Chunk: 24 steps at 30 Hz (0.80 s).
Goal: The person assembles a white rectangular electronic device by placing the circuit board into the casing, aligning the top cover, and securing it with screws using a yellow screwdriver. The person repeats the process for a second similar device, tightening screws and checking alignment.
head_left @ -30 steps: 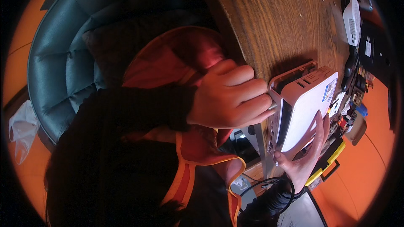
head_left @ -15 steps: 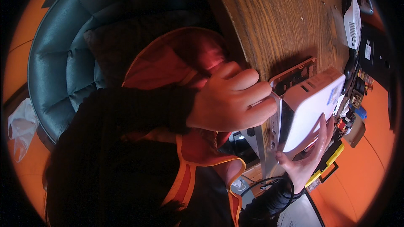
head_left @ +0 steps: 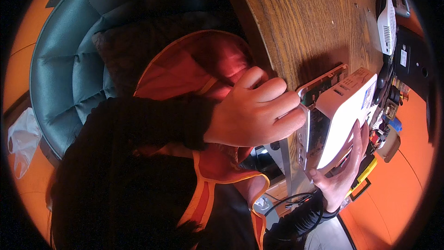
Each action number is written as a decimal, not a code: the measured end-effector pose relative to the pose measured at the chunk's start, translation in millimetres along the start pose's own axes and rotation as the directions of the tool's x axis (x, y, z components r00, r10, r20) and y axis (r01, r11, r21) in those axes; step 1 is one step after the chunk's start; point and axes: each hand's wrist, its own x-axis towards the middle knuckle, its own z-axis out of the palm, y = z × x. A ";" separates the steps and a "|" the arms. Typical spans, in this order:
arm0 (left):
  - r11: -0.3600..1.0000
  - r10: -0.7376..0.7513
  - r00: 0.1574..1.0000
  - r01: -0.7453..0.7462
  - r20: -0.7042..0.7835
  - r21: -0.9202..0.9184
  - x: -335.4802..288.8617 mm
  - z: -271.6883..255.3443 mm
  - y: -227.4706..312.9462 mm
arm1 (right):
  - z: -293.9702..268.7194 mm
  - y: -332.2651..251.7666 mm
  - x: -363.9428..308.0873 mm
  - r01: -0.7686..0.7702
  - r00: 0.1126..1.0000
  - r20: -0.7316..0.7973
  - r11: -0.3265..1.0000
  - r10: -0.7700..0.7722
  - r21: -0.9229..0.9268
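A white electronic device stands open at the table's edge. Its base [head_left: 303,137] carries ports along a silvery edge, and a green circuit board [head_left: 311,98] shows inside. My left hand [head_left: 259,111] is closed, its curled fingers gripping the base's near edge; the thumb is hidden. Tilted away from the base is the white cover [head_left: 344,122], with slots in its upper end and a label on its outer face. My right hand [head_left: 340,169] holds this cover from the right, fingers along the outer face and thumb at its lower corner.
The wooden table [head_left: 310,14] fills the upper right. A white vented device [head_left: 386,28] lies at its far edge, near a black box [head_left: 411,60] and several small items. A yellow-edged object [head_left: 365,176] lies beyond my right hand. A teal padded chair [head_left: 69,74] stands left.
My right hand has swung the white cover further from the base, to the right. The gap is wider and more circuit board shows. My left hand has hardly moved.
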 end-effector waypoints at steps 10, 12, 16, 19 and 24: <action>1.000 -0.002 0.999 0.002 -0.036 0.002 1.4 1.6 0.4 | 0.7 4.4 -0.6 -0.007 0.997 0.070 1.000 0.009 -0.027; 1.000 0.005 0.999 -0.004 -0.035 0.005 1.1 1.6 -0.2 | 1.8 5.3 0.8 0.024 0.998 0.052 0.998 -0.021 -0.060; 1.000 0.012 0.999 -0.013 -0.030 -0.003 0.0 2.3 -0.5 | 8.3 5.7 4.2 0.015 0.999 0.033 0.999 -0.014 -0.041; 1.000 0.026 1.000 -0.026 0.000 0.003 -1.3 1.6 -1.6 | 14.3 5.3 5.2 -0.026 0.998 0.060 0.998 0.023 0.051; 0.999 0.035 0.999 -0.035 0.010 0.011 -1.7 1.1 -2.0 | 16.6 8.1 5.5 -0.002 0.998 0.067 0.999 0.000 0.033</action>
